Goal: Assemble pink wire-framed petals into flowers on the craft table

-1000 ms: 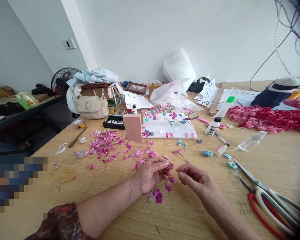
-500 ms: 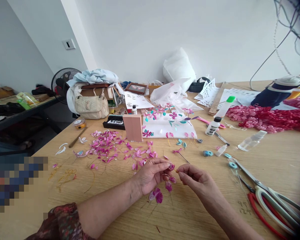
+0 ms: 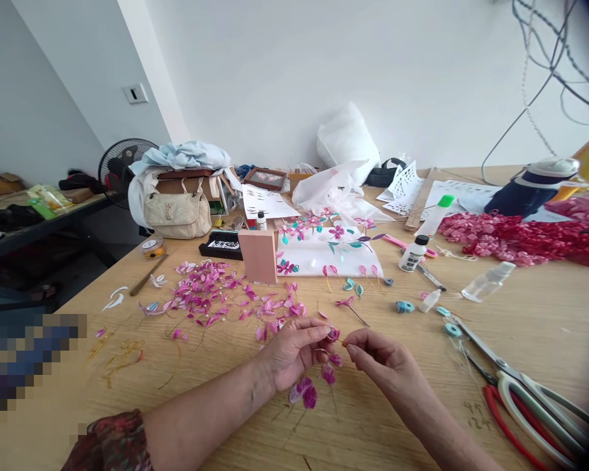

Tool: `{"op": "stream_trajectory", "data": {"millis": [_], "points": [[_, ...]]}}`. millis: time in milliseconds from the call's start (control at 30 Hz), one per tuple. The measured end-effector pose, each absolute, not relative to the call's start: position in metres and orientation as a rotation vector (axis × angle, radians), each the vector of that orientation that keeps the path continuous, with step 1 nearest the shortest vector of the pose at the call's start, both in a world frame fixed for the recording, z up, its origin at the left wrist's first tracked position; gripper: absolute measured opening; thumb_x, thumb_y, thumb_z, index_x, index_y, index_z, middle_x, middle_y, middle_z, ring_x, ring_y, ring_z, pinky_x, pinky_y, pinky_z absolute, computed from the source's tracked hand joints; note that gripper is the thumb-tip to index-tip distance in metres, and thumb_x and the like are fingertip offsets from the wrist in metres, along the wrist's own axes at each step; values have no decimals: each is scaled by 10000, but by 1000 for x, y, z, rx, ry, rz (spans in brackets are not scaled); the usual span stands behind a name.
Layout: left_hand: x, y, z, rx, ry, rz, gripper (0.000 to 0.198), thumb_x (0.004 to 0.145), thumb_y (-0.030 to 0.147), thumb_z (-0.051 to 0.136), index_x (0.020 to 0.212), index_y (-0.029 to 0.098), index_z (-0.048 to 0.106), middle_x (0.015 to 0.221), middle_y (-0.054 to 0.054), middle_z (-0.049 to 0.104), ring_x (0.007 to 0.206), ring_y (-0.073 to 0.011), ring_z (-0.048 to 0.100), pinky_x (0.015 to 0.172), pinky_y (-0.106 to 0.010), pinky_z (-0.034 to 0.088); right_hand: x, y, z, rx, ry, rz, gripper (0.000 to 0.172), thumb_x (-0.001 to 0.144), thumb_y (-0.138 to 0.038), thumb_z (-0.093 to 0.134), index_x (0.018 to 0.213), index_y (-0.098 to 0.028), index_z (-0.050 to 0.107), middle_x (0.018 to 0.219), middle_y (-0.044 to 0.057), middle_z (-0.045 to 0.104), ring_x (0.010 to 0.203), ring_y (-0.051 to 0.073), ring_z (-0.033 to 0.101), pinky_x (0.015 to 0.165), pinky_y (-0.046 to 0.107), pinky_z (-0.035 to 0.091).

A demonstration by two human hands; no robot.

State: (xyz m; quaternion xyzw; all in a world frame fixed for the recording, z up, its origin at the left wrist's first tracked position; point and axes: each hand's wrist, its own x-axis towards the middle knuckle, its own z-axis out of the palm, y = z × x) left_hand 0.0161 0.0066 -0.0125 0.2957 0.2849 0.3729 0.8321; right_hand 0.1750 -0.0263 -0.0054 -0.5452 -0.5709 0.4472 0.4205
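Note:
My left hand point(image 3: 302, 350) pinches a small purple-pink flower point(image 3: 333, 334) between thumb and fingers. From the flower a thin yellow stem runs toward my right hand point(image 3: 373, 353), whose thumb and forefinger are closed on its end. Under my left hand, loose magenta petals point(image 3: 304, 392) on thin wires lie on the wooden table. Just beyond my hands rests a pink sprig on a dark stem point(image 3: 356, 311). To the left spreads a pile of pink petals point(image 3: 206, 291).
Large scissors point(image 3: 515, 379) with red and white handles lie at the right. A wooden block point(image 3: 258, 256) stands mid-table before a white sheet with flowers point(image 3: 319, 252). Bottles, such as a black-capped one point(image 3: 413, 254), and pink bundles point(image 3: 520, 235) are at the back right.
The view has shifted slightly. Both hands keep nearly the same pose, still holding the flower and its stem.

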Motion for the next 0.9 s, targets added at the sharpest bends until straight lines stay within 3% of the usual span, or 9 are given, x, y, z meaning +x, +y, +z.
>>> {"op": "stream_trajectory", "data": {"millis": [533, 900], "points": [[16, 6, -12, 612, 591, 804, 137, 648, 200, 669, 721, 96, 618, 707, -35, 592, 590, -85, 544, 532, -195, 383, 175, -28, -6, -1390, -1472, 1067, 172, 686, -324, 512, 615, -170, 539, 527, -27, 451, 510, 125, 409, 482, 242, 338], [15, 7, -17, 634, 545, 814, 143, 656, 164, 574, 768, 106, 641, 772, -50, 600, 626, -110, 553, 560, -224, 390, 174, -28, -1, -1397, -1449, 1063, 190, 684, -351, 517, 606, -181, 544, 524, -29, 466, 503, 124, 432, 468, 234, 342]]}}
